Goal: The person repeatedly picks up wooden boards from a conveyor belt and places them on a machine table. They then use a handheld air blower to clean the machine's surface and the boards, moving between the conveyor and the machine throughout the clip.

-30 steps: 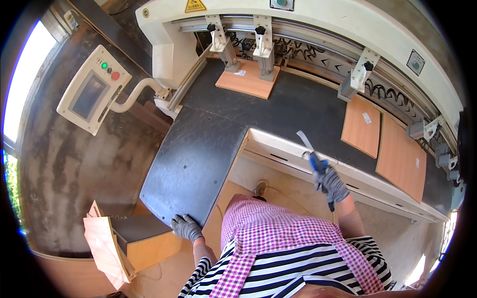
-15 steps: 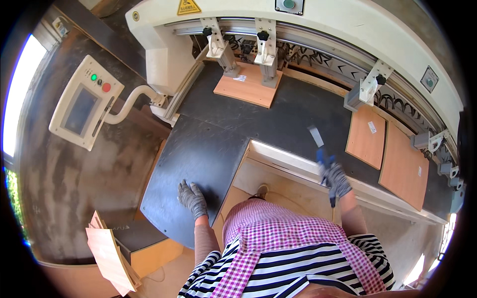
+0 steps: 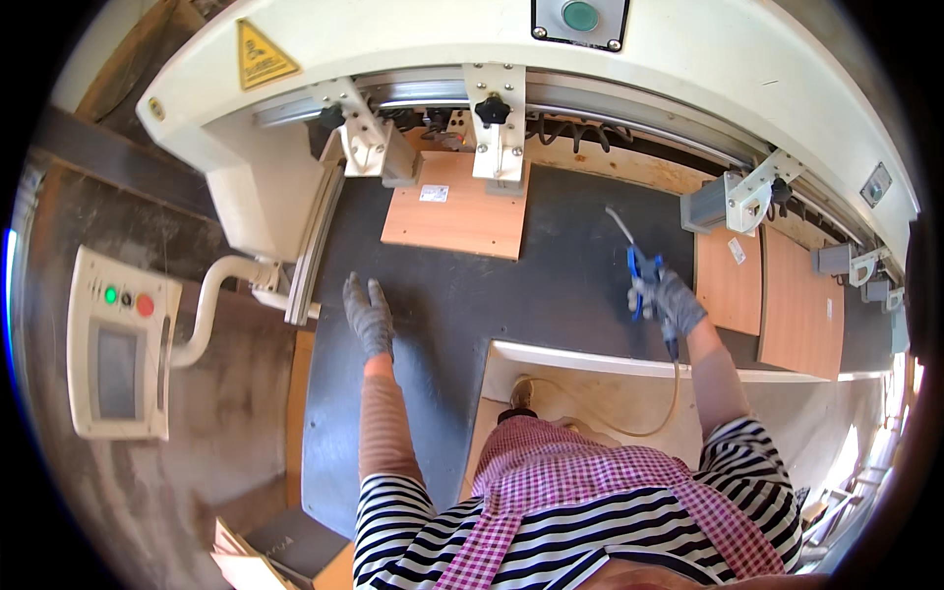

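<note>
My right hand [image 3: 675, 303], in a grey glove, is wrapped round a blue air blow gun [image 3: 644, 267] with a thin metal nozzle. The nozzle points up and to the left over the black machine table [image 3: 433, 295]. A hose [image 3: 673, 393] runs down from the gun's handle. My left hand [image 3: 370, 315], gloved too, is over the left part of the table with its fingers stretched out and nothing in it. Beyond it a wood-grain panel [image 3: 452, 224] with a white label lies beneath two clamps. Two more panels [image 3: 730, 295] lie at the right.
A white machine beam [image 3: 393, 49] with clamps [image 3: 497, 118] spans the far side. At the left a control panel [image 3: 123, 339] hangs on a bent arm. The table has a cut-out with a white edge [image 3: 590, 360] in front of me. Loose boards [image 3: 241, 556] stand at lower left.
My left hand has moved forward over the table, away from its near left part. My right hand has carried the blow gun forward and slightly right. The view has shifted closer to the machine.
</note>
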The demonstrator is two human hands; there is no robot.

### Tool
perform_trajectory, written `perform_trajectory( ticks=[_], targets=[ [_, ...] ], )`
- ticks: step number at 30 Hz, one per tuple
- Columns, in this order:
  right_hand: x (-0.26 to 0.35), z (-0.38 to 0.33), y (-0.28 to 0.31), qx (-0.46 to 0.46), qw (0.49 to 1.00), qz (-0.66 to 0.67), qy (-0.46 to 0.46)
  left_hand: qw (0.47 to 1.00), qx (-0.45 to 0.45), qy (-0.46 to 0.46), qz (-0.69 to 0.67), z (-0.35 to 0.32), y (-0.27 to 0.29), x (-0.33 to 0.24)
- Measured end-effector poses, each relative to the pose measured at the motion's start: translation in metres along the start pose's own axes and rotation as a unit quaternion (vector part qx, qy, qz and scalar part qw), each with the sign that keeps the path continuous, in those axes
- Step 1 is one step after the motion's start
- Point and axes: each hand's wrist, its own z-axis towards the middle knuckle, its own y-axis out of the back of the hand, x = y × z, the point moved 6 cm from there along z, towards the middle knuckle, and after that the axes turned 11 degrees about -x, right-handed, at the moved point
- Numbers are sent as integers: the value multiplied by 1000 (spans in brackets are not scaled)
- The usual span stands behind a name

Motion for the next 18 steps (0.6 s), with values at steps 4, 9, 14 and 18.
perform_trajectory(
  ticks=[4,9,14,18],
  targets=[
    [58,41,-2,-408,678,-500,352,995,83,-7,-48,70,-83,-18],
    [88,76,-173,-268,788,-451,323,979,179,18,-96,112,-173,44],
    [30,104,-225,-324,868,-307,217,971,183,85,-129,73,-150,2],
    [-41,65,-200,-77,993,-56,66,932,140,213,-257,4,-73,1]
  ],
)
